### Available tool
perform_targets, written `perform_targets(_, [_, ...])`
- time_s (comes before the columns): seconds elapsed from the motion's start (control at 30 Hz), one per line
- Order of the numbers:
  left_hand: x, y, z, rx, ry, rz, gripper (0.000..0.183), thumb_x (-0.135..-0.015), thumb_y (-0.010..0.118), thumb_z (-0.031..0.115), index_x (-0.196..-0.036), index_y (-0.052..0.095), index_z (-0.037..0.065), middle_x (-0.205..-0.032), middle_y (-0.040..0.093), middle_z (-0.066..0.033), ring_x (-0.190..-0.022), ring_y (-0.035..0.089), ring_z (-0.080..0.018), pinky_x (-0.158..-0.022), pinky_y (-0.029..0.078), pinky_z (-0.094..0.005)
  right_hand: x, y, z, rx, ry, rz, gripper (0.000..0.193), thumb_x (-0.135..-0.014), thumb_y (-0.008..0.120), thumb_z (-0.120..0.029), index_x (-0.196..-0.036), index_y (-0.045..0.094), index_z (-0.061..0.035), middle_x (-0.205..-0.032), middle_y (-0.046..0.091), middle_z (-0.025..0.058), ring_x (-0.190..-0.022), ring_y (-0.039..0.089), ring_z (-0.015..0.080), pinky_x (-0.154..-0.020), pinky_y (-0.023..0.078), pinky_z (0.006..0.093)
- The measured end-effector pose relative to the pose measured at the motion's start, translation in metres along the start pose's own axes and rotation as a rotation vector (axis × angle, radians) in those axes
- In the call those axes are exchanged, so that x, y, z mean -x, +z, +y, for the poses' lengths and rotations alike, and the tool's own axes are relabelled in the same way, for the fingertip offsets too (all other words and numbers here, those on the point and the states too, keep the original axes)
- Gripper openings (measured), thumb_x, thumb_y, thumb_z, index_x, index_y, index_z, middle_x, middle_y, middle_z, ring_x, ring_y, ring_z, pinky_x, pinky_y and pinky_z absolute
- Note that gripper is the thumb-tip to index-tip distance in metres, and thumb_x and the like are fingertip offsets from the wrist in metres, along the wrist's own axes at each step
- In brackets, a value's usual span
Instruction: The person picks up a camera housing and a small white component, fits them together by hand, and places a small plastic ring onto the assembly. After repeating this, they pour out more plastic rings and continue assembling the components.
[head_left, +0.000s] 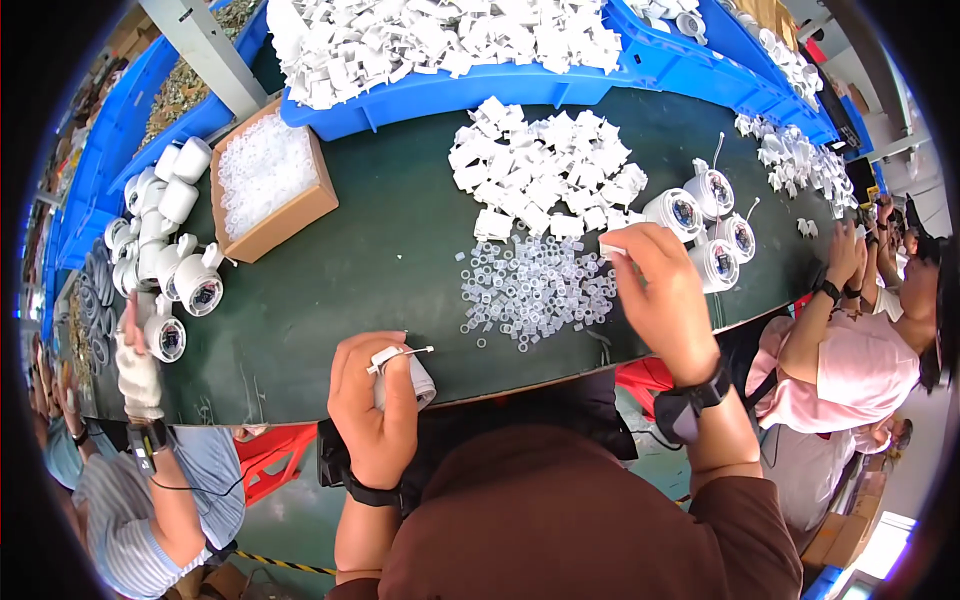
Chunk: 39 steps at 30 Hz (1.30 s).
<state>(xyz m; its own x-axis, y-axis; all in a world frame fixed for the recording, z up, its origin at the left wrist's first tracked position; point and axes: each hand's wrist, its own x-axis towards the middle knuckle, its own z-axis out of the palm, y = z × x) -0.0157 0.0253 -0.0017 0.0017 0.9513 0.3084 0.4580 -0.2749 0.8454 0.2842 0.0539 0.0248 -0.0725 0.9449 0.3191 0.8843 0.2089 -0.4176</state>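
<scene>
My left hand [366,425] is closed round a white cylindrical housing [420,384] at the table's near edge. A thin white cable [410,352] with a small tip sticks out over its top. The palm and fingers hide much of the housing. My right hand [665,295] pinches a small white plastic part [611,250] between thumb and forefinger. It hovers at the right side of a heap of small clear plastic rings [525,290]. Just behind the rings lies a pile of white angular plastic parts [545,170].
Several white round housings [716,265] stand right of my right hand; more [203,292] cluster at left. A cardboard box [290,225] holds clear parts. Blue bins [450,105] line the back of the green table [340,300]. Co-workers sit on both sides, one with a gloved hand [138,375].
</scene>
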Motion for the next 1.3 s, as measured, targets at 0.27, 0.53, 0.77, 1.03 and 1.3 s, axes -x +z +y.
perform_targets(0.27, [-0.001, 0.003, 0.005, -0.034, 0.031, 0.017, 0.009, -0.096, 0.062, 0.008, -0.097, 0.065, -0.001, -0.103, 0.069, -0.0158, -0.092, 0.064, -0.0294, -0.083, 0.05, -0.0365, -0.001, 0.003, 0.024, 0.119, -0.096, -0.005, 0.027, -0.089, 0.066, 0.001, -0.115, 0.069, -0.0064, -0.108, 0.07, 0.014, -0.099, 0.066, 0.0346, -0.083, 0.055, 0.0428])
perform_targets(0.53, [0.002, 0.003, 0.022, 0.358, -0.094, -0.22, 0.016, -0.098, 0.054, 0.006, -0.096, 0.067, -0.002, -0.119, 0.069, -0.0195, -0.099, 0.063, -0.0183, -0.085, 0.049, -0.0305, 0.007, 0.011, -0.04, -1.131, 0.25, -0.333, 0.033, -0.096, 0.063, 0.006, -0.128, 0.065, -0.0006, -0.104, 0.068, 0.005, -0.087, 0.066, 0.0103, -0.078, 0.055, 0.0265])
perform_targets(0.77, [0.01, -0.001, 0.023, 0.354, -0.132, -0.162, 0.012, -0.096, 0.063, 0.007, -0.104, 0.067, 0.0, -0.114, 0.072, -0.0151, -0.093, 0.065, -0.0273, -0.085, 0.05, -0.0367, 0.007, 0.05, -0.08, -0.82, -0.125, -0.258, 0.047, -0.089, 0.071, 0.009, -0.133, 0.066, -0.0054, -0.109, 0.068, 0.0084, -0.095, 0.066, 0.013, -0.078, 0.056, 0.0266])
perform_targets(1.03, [0.014, 0.002, 0.002, 0.0, -0.045, 0.159, 0.008, -0.093, 0.063, 0.006, -0.099, 0.065, 0.001, -0.105, 0.071, -0.015, -0.089, 0.064, -0.0315, -0.082, 0.048, -0.039, 0.007, 0.043, -0.1, -1.229, 0.14, -0.535, 0.041, -0.095, 0.065, 0.006, -0.135, 0.059, 0.002, -0.122, 0.07, 0.0124, -0.107, 0.069, 0.016, -0.094, 0.055, 0.0291])
perform_targets(1.3, [0.008, 0.006, 0.007, -0.145, 0.059, 0.098, 0.022, -0.093, 0.056, 0.002, -0.112, 0.065, 0.0, -0.11, 0.07, -0.0136, -0.091, 0.061, -0.0312, -0.082, 0.045, -0.0392, 0.015, 0.069, -0.111, -1.161, 0.081, -0.406, 0.041, -0.093, 0.069, 0.004, -0.134, 0.063, 0.0019, -0.121, 0.071, 0.0102, -0.11, 0.067, 0.0139, -0.096, 0.054, 0.0288])
